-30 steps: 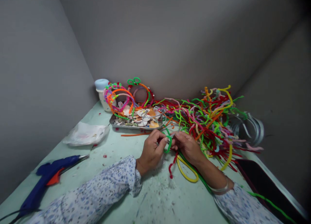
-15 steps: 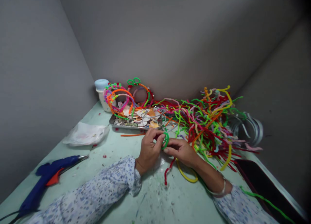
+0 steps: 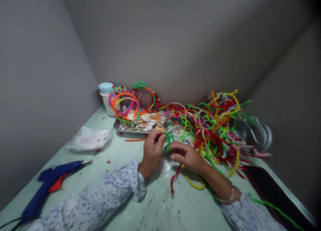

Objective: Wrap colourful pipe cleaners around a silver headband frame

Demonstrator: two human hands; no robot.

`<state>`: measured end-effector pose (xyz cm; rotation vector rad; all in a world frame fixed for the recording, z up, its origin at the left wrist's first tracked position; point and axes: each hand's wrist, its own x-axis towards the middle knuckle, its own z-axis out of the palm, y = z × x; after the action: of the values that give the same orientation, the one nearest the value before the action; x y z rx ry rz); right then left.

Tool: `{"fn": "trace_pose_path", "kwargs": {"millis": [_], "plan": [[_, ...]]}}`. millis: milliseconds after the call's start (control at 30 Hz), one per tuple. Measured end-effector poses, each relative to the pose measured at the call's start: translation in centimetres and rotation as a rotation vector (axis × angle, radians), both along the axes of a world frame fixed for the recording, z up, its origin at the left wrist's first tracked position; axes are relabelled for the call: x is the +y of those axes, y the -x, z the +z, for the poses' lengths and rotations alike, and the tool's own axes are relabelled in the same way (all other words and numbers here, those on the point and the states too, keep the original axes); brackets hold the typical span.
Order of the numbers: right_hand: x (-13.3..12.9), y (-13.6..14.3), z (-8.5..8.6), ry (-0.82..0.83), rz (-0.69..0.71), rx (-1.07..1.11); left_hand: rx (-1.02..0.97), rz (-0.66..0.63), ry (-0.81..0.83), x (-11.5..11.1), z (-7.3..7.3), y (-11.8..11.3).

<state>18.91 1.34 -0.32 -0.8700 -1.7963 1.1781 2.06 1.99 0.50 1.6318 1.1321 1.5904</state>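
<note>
A green pipe cleaner (image 3: 168,141), bent into a loop, stands upright between my two hands. My left hand (image 3: 153,150) pinches it at the left side between thumb and fingers. Curled in from the right, my right hand (image 3: 188,156) has its fingertips at the lower right of the loop, closed on the green piece; the exact grip is partly hidden. A red pipe cleaner (image 3: 172,186) and a yellow pipe cleaner (image 3: 194,184) lie on the table below my right hand.
Behind my hands stands a metal tray (image 3: 127,130) of shells, with pipe-cleaner headbands (image 3: 125,97) on it. A tangled pipe-cleaner pile (image 3: 213,124) and a wire coil (image 3: 263,134) are right. Left lie a glue gun (image 3: 50,181) and plastic bag (image 3: 90,139). A dark phone-like slab (image 3: 271,191) lies right.
The green loop has shifted slightly left and opened out, with a strand now showing apart at its right. My right fingertips have drawn a little away from my left hand.
</note>
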Motion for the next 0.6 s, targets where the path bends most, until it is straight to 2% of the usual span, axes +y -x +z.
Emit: {"fn": "trace_pose_path", "kwargs": {"millis": [167,300,533,600], "plan": [[-0.1,0.5,-0.9,-0.068,-0.059,-0.090,-0.088,0.004,0.021,0.4,0.2,0.1],[0.1,0.7,-1.5,0.032,-0.111,-0.010,-0.142,-0.012,0.048,0.6,0.3,0.2],[1.1,0.3,-3.0,0.141,-0.452,0.119,-0.205,0.007,0.060,1.3,0.4,0.3],[1.3,0.2,-3.2,0.139,-0.498,0.126,-0.219,0.008,0.050,1.3,0.6,0.3]]}}
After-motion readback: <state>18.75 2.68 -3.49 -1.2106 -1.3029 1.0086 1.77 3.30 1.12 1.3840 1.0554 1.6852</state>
